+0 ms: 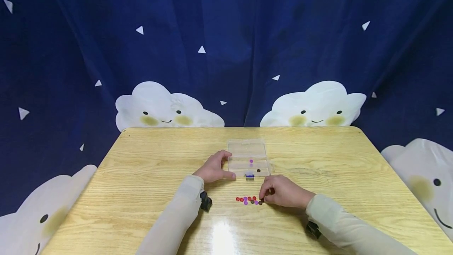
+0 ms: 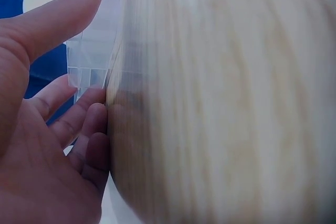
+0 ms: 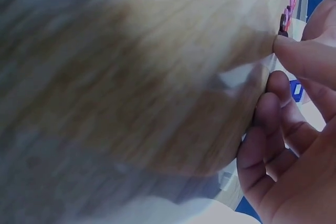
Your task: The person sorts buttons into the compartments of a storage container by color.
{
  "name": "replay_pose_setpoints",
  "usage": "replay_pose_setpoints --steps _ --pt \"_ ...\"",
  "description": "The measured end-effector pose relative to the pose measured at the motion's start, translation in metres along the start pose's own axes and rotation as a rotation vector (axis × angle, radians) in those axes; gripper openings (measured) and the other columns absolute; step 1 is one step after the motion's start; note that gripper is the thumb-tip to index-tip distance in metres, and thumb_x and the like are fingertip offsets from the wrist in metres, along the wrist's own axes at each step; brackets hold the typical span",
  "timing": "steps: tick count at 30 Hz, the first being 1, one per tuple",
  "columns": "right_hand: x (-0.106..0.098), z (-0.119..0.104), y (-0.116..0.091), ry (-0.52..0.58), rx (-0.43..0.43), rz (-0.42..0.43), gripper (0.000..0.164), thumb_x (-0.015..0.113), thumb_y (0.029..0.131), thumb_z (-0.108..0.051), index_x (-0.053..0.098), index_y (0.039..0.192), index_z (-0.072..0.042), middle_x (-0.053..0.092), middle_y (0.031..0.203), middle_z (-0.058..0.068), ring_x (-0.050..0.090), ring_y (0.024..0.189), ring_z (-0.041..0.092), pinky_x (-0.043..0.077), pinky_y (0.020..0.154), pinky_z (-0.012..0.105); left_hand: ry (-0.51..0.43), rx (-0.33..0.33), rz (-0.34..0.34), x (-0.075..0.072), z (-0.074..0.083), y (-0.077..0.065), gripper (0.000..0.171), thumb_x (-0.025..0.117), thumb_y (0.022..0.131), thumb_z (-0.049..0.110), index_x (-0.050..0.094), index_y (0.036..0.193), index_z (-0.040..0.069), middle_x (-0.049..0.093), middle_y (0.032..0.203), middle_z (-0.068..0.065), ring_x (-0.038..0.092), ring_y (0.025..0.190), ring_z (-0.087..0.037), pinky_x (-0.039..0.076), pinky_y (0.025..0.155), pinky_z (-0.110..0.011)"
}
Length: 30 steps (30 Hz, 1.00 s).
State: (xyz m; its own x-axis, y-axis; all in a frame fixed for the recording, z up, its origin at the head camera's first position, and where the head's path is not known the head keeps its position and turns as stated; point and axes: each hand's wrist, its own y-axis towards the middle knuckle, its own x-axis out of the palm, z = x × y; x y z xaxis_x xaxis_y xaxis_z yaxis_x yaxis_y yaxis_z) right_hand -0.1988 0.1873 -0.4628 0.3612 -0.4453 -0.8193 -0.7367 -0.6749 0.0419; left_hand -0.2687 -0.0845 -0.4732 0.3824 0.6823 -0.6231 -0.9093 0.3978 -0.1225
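Note:
A clear plastic box (image 1: 246,150) lies with its lid swung back, its blue latch (image 1: 249,176) at the front. Inside are a purple disc (image 1: 251,161) and a dark disc (image 1: 258,170). My left hand (image 1: 214,167) holds the box's left side, thumb at the front corner, fingers along the side. Red discs (image 1: 238,199), purple discs (image 1: 245,203) and dark discs (image 1: 252,202), all small and round, lie in a loose row before the box. At the row's right end my right hand (image 1: 284,192) pinches a dark disc, mostly hidden by the fingertips.
The light wooden tabletop (image 1: 148,168) stretches around the box, with a bright reflection near its front. A dark blue curtain (image 1: 226,30) with white clouds and triangles hangs behind. A black wrist camera (image 1: 205,201) sits on the left sleeve.

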Motion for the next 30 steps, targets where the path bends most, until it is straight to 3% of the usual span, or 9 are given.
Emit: replay_pose_setpoints --steps 12,30 --pt "-0.0009 -0.0002 0.0003 -0.004 -0.032 0.025 0.024 0.072 0.077 0.003 0.076 0.081 -0.021 0.067 0.081 -0.008 0.053 0.073 -0.004 0.048 0.067 0.018 0.010 0.003 0.005 -0.0023 0.0031 -0.0014 0.080 0.087 0.076 0.029 0.047 0.143 0.012 0.054 0.136 -0.010 0.051 0.114 -0.023 0.043 0.103 -0.042" --pt "-0.0011 -0.0016 -0.0010 0.003 -0.007 0.019 0.021 0.072 0.077 0.003 0.074 0.077 -0.018 0.063 0.076 -0.007 0.051 0.072 -0.002 0.046 0.066 0.018 0.020 0.006 -0.010 -0.0015 0.0031 -0.0032 0.079 0.086 0.078 0.029 0.045 0.144 0.011 0.053 0.136 -0.011 0.049 0.111 -0.023 0.043 0.099 -0.042"
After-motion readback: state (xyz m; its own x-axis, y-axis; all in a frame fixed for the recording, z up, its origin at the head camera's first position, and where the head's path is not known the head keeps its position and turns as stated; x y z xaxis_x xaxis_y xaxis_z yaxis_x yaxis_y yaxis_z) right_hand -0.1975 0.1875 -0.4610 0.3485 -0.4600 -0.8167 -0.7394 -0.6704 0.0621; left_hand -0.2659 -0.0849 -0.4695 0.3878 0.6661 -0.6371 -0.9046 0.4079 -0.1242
